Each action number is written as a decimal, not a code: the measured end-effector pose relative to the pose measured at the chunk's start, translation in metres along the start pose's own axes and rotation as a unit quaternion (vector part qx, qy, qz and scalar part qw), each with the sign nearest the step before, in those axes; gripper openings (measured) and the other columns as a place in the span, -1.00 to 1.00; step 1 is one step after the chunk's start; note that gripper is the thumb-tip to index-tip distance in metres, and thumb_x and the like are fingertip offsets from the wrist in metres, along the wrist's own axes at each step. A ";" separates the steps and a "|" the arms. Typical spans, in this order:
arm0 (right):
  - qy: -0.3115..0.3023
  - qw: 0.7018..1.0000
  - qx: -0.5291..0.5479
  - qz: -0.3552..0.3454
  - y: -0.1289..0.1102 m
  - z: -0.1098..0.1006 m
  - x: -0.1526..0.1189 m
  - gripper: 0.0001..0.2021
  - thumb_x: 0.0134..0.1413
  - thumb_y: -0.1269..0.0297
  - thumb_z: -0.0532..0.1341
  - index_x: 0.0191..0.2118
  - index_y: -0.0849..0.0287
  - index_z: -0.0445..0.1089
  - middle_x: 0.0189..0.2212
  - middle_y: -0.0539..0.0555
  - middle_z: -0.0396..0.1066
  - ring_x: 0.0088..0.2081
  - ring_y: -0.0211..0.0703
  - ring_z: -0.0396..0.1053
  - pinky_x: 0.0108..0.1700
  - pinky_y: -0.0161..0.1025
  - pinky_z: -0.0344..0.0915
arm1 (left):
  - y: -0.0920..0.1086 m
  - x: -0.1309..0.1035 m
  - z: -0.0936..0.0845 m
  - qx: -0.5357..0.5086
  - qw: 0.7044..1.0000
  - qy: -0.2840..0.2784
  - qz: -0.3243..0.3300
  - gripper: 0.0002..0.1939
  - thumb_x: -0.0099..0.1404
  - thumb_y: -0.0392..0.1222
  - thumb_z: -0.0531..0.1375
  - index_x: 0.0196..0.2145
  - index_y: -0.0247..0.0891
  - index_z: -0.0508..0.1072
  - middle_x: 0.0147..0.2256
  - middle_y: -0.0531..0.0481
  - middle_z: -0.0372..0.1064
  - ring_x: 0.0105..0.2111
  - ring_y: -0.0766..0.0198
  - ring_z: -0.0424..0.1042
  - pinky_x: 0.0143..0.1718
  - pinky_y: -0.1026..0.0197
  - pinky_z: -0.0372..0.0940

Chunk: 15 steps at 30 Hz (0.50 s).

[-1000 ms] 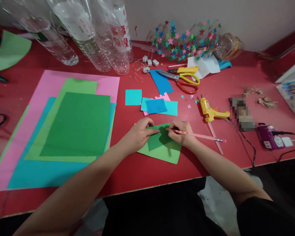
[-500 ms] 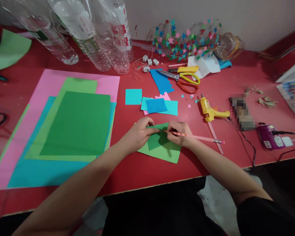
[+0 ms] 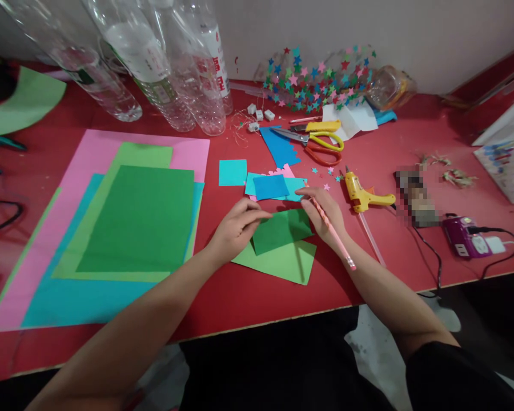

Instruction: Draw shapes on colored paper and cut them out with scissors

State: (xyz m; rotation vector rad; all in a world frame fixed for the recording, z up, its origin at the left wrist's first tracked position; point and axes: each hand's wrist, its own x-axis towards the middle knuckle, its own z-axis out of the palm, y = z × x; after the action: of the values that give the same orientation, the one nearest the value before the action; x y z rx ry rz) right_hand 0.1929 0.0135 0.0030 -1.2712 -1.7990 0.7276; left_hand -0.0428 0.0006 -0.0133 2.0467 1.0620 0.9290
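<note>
Left hand point(image 3: 233, 231), half-curled, hold unclear, nearer; right hand point(image 3: 328, 214), loosely closed on pencil point(image 3: 330, 229); dark green sheet point(image 3: 282, 231) between, long axis left-to-right.

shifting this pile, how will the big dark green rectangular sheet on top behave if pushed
The big dark green sheet looks thin, so probably light and bendy. It lies flat on a light green sheet with no visible fastening, so it may slide.

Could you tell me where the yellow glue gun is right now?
In the head view, the yellow glue gun lies on the red table, right of the right hand and below the scissors.
</note>
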 end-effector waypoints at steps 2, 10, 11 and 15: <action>-0.020 0.999 0.029 0.031 0.001 0.001 -0.003 -0.80 0.13 0.26 0.19 -0.11 0.08 0.33 -0.27 0.03 0.37 -0.27 -0.18 0.34 -0.19 -0.22 0.28 | 0.001 0.002 -0.003 -0.011 0.999 0.036 -0.038 -0.78 0.37 -0.33 0.05 -0.16 -0.18 0.48 -0.22 -0.03 0.27 -0.17 0.26 0.34 -0.13 0.14 0.32; 0.067 0.985 0.119 0.106 0.025 0.008 0.000 -0.76 0.04 0.25 0.22 -0.16 0.06 0.22 -0.44 -0.07 0.18 -0.44 -0.27 0.19 -0.43 -0.32 0.20 | 0.000 0.003 -0.005 0.014 0.984 0.164 -0.070 -0.78 0.33 -0.31 0.10 -0.08 -0.18 0.40 -0.11 -0.07 0.24 -0.16 0.26 0.36 -0.16 0.14 0.37; 0.084 0.983 0.122 0.107 0.028 0.008 0.002 -0.76 0.05 0.24 0.22 -0.15 0.06 0.22 -0.41 -0.05 0.20 -0.42 -0.26 0.21 -0.41 -0.31 0.22 | 0.002 0.002 -0.006 0.039 0.983 0.171 -0.059 -0.78 0.34 -0.30 0.09 -0.08 -0.17 0.39 -0.11 -0.08 0.24 -0.14 0.25 0.35 -0.14 0.12 0.37; 0.098 0.981 0.131 0.107 0.032 0.010 0.006 -0.75 0.05 0.22 0.23 -0.15 0.06 0.22 -0.35 -0.02 0.26 -0.39 -0.26 0.26 -0.40 -0.30 0.28 | 0.011 -0.002 -0.004 0.078 0.995 0.037 0.056 -0.85 0.35 -0.29 0.07 -0.17 -0.20 0.41 -0.20 -0.07 0.31 -0.14 0.21 0.34 -0.09 0.09 0.33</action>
State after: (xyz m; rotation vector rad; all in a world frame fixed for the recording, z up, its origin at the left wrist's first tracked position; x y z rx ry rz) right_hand 0.1990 0.0294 -0.0268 -1.3194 -1.3723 0.8916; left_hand -0.0429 -0.0055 -0.0031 2.2338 1.0989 1.0131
